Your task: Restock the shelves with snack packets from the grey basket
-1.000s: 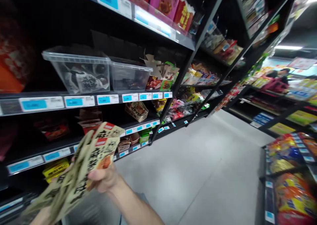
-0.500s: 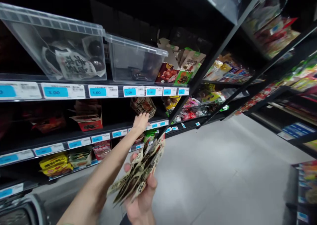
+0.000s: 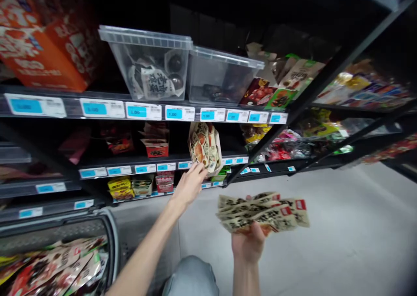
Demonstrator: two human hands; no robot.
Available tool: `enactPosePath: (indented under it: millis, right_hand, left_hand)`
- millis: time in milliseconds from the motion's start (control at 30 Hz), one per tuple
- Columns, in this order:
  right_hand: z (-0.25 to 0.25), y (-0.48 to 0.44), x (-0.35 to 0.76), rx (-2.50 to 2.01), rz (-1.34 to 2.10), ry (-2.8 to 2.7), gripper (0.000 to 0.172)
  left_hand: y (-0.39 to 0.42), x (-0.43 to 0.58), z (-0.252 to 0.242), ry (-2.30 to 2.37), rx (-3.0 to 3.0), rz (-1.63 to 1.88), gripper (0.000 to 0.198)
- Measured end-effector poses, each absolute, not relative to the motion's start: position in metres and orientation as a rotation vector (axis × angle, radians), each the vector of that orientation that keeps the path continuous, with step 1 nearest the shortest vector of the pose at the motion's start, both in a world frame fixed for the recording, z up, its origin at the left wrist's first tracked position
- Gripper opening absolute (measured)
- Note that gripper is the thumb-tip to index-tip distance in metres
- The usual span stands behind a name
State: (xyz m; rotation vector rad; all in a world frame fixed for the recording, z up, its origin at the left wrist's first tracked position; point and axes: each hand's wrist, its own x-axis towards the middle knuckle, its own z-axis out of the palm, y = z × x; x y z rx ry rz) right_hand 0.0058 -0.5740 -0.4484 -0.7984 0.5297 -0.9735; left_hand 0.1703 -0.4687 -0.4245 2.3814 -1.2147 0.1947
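My left hand (image 3: 192,181) reaches to the lower shelf, its fingers closed on the lower left edge of an open display box (image 3: 215,170). That box tilts forward over the shelf's front edge, and beige snack packets (image 3: 203,146) with dark lettering stand inside it. In my right hand (image 3: 249,241), palm up, lies a fanned bundle of similar beige snack packets (image 3: 260,213) with red corners. The thumb presses on the bundle from the front. The bundle is held over the floor, apart from the shelf.
Clear plastic bins (image 3: 150,39) stand on the shelf above, beside an orange carton (image 3: 48,57). A red snack box (image 3: 157,150) sits left of my left hand. At lower left is a basket (image 3: 112,244) holding several snack bags (image 3: 65,265). A slanting black shelf post (image 3: 302,87) rises at right.
The view has swung left, bringing the basket and orange carton into sight. The display box now tips forward in my left hand. My right hand's bundle has turned from upright to lying sideways, farther right.
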Motion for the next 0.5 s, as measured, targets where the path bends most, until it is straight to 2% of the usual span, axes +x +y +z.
enactPosePath:
  millis: [133, 300, 400, 500]
  right_hand:
    - [-0.458, -0.593, -0.021, -0.832, -1.007, 0.546, 0.063]
    - [-0.496, -0.599, -0.050, -0.876, -0.965, 0.603, 0.062]
    - [-0.539, -0.594, -0.057, -0.899, -0.832, 0.619, 0.063]
    - [-0.595, -0.589, -0.058, -0.945, -0.644, 0.620, 0.064]
  left_hand:
    - [-0.432, 0.115, -0.446, -1.196, 2.429, 0.056, 0.031]
    - [-0.399, 0.070, -0.494, -1.250, 2.468, -0.255, 0.036]
    - [-0.389, 0.045, -0.544, -1.212, 2.469, -0.409, 0.036]
    - [-0.380, 0.015, -0.616, -1.094, 2.466, -0.498, 0.034]
